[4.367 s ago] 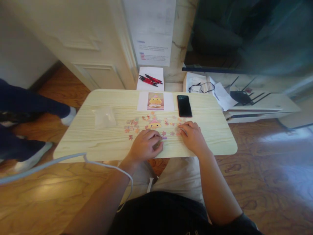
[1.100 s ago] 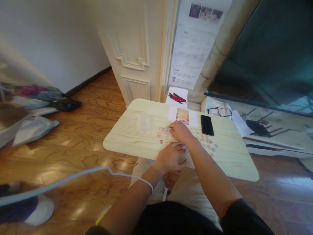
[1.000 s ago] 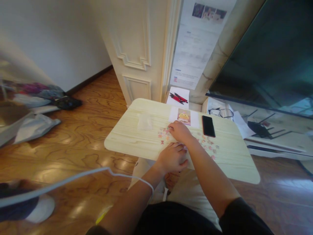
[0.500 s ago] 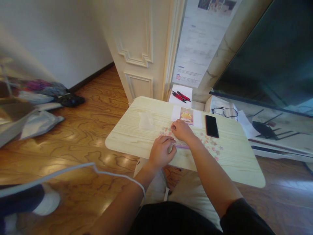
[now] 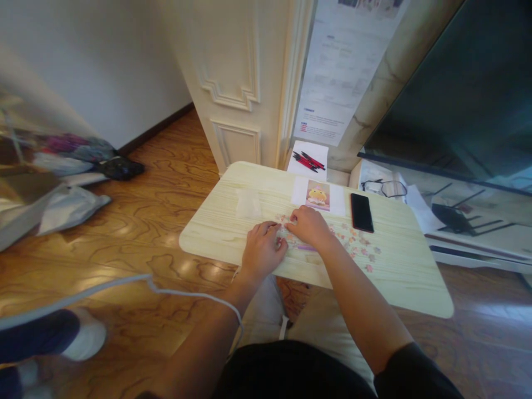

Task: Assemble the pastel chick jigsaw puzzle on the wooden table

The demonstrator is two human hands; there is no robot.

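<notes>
Small jigsaw puzzle pieces [image 5: 366, 250] in pink, orange and grey lie scattered over the pale folding table [image 5: 216, 233]. My left hand [image 5: 262, 250] rests among them, fingers stretched forward and thumb apart, with nothing visible in its grasp. Close beside its fingertips, my right hand [image 5: 310, 226] has its fingers curled in a pinch at a puzzle piece, which they mostly cover. A purple-edged strip [image 5: 306, 247] shows between the hands, partly hidden under the right one. Behind them lies a sheet with a printed yellow cartoon picture [image 5: 318, 195].
A black phone [image 5: 362, 213] lies right of the picture. On the table's left is a translucent plastic bag [image 5: 248, 204]. Red and black pens [image 5: 308, 162] rest on paper beyond the far edge. A white cable [image 5: 183, 292] crosses by my left forearm; another person's foot [image 5: 85, 335] is at lower left.
My left hand has shifted left and slightly away from the right one. My right hand has moved slightly left and nearer to me, its fingertips now by the left hand's fingertips.
</notes>
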